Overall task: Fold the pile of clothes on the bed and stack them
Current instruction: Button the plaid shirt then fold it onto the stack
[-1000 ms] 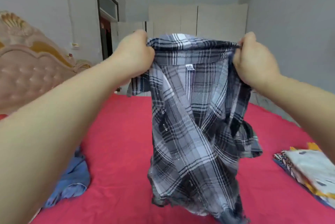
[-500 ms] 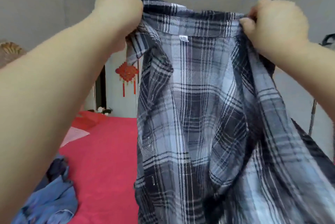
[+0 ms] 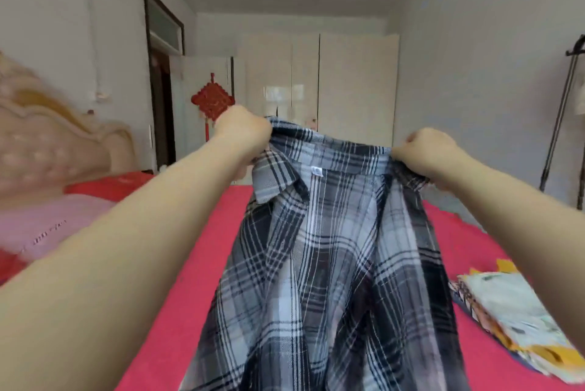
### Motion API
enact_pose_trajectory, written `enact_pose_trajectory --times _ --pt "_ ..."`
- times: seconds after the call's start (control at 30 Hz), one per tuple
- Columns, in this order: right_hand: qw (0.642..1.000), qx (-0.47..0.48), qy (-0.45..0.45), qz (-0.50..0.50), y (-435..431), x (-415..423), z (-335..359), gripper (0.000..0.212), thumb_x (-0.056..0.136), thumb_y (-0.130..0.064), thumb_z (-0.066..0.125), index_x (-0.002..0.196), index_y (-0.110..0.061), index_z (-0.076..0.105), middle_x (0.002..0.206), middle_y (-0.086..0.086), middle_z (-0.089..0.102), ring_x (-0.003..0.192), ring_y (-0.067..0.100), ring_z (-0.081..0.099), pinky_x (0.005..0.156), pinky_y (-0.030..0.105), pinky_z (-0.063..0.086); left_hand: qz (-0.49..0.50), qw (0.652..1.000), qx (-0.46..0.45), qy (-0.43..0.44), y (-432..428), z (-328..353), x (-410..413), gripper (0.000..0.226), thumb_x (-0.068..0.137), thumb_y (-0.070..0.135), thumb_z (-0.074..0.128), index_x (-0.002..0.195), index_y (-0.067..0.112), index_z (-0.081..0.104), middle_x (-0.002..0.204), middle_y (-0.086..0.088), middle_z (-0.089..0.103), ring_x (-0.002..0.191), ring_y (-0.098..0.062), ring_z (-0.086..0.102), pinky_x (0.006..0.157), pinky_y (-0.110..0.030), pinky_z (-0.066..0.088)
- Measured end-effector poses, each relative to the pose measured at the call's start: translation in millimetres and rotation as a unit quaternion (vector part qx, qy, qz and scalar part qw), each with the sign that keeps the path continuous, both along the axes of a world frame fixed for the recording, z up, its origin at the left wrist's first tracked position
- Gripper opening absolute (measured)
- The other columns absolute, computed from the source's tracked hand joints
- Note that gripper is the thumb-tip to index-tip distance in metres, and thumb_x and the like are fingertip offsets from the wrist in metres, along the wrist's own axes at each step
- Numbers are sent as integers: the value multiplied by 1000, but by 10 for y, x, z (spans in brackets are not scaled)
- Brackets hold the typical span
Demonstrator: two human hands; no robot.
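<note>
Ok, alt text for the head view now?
A left hand and right hand grip a grey plaid shirt by its shoulders, holding it up over a red bed. A stack of folded clothes lies on the bed at right; a padded headboard stands at left.

Bedroom, head view: shirt [image 3: 332,264] hangs at ctr above the bed [image 3: 196,280], w/ left hand [image 3: 242,128] gripping its top L corner and right hand [image 3: 427,150] its top R corner; collar runs btwn the two fists, lower part drops toward the bed's near edge. Folded stack [image 3: 512,311] lies on the bed, R of the shirt. Pillow [image 3: 41,223] sits far L, in front of the headboard [image 3: 47,143]. Doorway [image 3: 161,106] on L wall; ornament [image 3: 212,99] hangs beside it, just behind left hand. Wardrobe [image 3: 348,90] at back wall, behind shirt. Rack [image 3: 563,106] stands far R, beyond the bed.
</note>
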State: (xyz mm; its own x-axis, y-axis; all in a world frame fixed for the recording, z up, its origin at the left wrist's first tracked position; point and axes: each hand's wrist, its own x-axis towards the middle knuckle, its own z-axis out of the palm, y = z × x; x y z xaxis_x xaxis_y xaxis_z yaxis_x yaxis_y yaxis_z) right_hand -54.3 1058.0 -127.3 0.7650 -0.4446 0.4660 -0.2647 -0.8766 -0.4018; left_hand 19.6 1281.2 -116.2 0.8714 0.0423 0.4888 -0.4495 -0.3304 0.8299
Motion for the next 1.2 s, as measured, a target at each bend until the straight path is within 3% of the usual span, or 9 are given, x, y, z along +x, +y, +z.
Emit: enact_pose_trajectory --times 0.07,0.2,0.33,0.43,0.53,0.77,0.9,1.03,1.2 --pt "986 163 1 37 -61 280 -318 23 90 -9 48 69 -2 52 63 12 51 46 21 48 29 13 34 -16 997 -15 69 -91 -317 300 8 86 1 45 81 6 50 79 -11 50 68 -22 48 58 -34 42" --pt "878 460 -79 104 -186 913 -944 26 92 5 43 70 -7 50 57 8 59 31 6 55 31 16 44 -53 975 -116 180 -312 -913 854 19 87 -3 49 71 8 45 79 -13 51 72 -23 51 67 -34 47" --pt "814 552 -115 136 -284 1564 -1451 12 90 7 46 94 3 57 87 16 66 73 21 68 50 22 54 -112 960 -166 195 -537 -1364 1268 6 88 0 55 93 -1 57 96 -13 60 88 -25 60 91 -40 51" --pt "797 573 -40 189 -335 1832 -1900 34 95 -2 46 127 -13 46 114 6 58 111 22 54 86 35 49 -220 943 -104 226 -611 -1824 1492 64 90 9 57 146 14 25 144 -4 37 127 -24 43 112 -42 30" --pt "834 510 93 189 -342 1872 -2477 55 96 -3 42 145 -23 26 123 2 52 116 21 49 92 37 41 -215 934 -48 282 -553 -2482 1657 72 90 9 58 148 19 18 153 -6 26 132 -23 39 111 -33 25" --pt "937 256 237 23 -597 1261 -3578 35 92 -10 48 126 -8 54 115 14 63 91 25 61 77 29 44 -122 922 203 307 -158 -3642 1179 46 90 11 57 134 9 44 129 -6 54 115 -19 52 75 -12 32" --pt "921 159 356 11 -621 707 -3779 34 96 -26 45 123 -7 57 120 16 62 110 29 59 82 30 43 -123 914 255 292 -115 -3851 589 43 90 21 58 131 13 46 111 0 59 95 -12 52 81 -20 37" --pt "915 161 369 -3 -626 208 -3828 56 93 -54 37 101 -7 66 92 15 69 87 28 64 66 32 41 -104 905 319 262 -77 -4012 15 53 86 42 60 130 17 43 104 4 53 93 -11 51 78 -20 37" --pt "877 138 461 2 -633 -224 -3771 38 89 -43 55 65 -15 44 56 -3 43 59 16 47 45 21 30 -107 867 390 290 -1 -4048 -395 43 92 38 52 128 15 43 111 0 59 98 -17 58 74 -25 43"
